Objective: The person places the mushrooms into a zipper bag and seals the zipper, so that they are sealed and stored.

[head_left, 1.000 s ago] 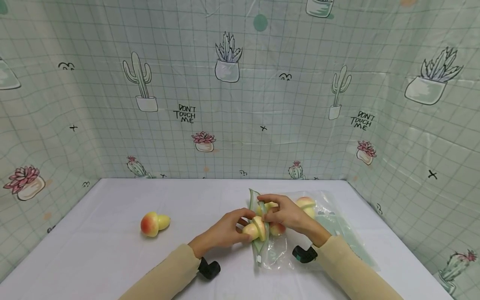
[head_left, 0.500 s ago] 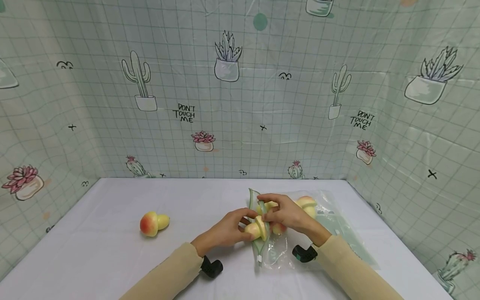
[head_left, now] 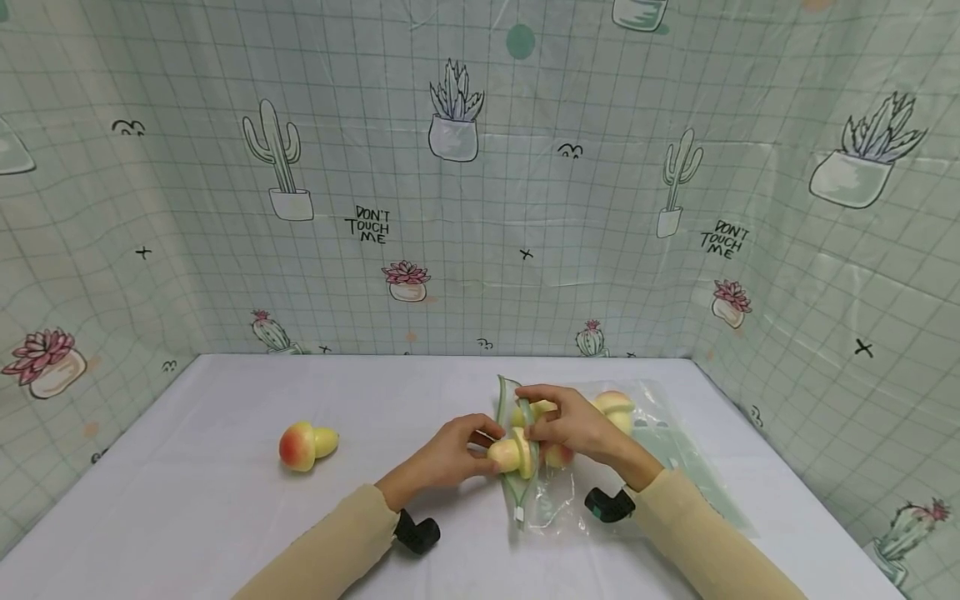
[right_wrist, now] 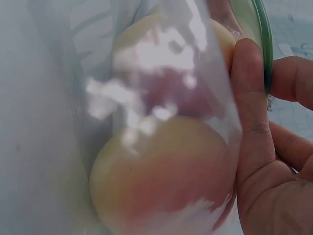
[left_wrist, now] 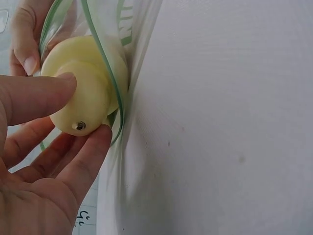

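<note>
In the head view, my left hand [head_left: 444, 454] holds a toy mushroom [head_left: 506, 456] by its pale yellow stem. The stem points left, and its cap lies in the mouth of a clear zip bag [head_left: 678, 450]. Seen from the left wrist, the thumb [left_wrist: 41, 98] presses on the stem while fingers support it from the other side. My right hand [head_left: 568, 423] pinches the bag's green-lined edge between thumb and fingers. Through the plastic in the right wrist view, a red-and-yellow cap [right_wrist: 166, 176] shows, blurred by glare.
Another mushroom [head_left: 615, 408] lies inside the bag towards its far right. Further inside, behind the right hand, are more yellow and red parts. A loose mushroom [head_left: 306, 446] lies on its side on the white table [head_left: 187, 517] at left. A patterned curtain [head_left: 480, 200] surrounds the table.
The held mushroom has turned slightly and its cap sits deeper in the bag's mouth. My left fingers have shifted a little back along the stem. The right hand stays on the bag edge.
</note>
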Demonstrator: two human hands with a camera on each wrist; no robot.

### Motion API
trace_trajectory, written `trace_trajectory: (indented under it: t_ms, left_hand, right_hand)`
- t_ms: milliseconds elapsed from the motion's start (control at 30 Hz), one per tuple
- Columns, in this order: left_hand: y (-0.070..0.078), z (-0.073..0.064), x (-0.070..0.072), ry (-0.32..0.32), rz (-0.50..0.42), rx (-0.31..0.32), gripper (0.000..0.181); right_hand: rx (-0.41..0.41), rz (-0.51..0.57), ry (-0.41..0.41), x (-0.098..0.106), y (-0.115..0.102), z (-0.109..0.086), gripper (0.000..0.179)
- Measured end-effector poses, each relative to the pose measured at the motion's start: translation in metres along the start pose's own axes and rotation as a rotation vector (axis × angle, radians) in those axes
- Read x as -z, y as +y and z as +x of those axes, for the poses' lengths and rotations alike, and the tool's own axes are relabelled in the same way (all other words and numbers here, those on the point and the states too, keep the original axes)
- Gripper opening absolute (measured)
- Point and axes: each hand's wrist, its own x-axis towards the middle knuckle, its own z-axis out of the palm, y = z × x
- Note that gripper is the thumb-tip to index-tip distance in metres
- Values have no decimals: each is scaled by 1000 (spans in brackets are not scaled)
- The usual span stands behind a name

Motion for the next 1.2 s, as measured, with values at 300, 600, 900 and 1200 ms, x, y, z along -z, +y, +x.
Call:
trace_trajectory:
  t_ms: [300, 600, 900, 1200]
  left_hand:
    - [0, 2, -1, -13, -3, -13, 27]
    - [1, 8, -7, -16, -8, -8, 26]
    - [4, 12, -12, -13, 23, 1, 26]
    - [5, 12, -12, -12, 54, -20, 28]
  right_hand:
    - [-20, -11, 14, 1, 0, 0, 60]
    - [-27, -11, -1, 3, -1, -1, 59]
    - [-24, -1, 7, 4, -3, -3, 59]
    - [-12, -9, 6, 4, -4, -3, 59]
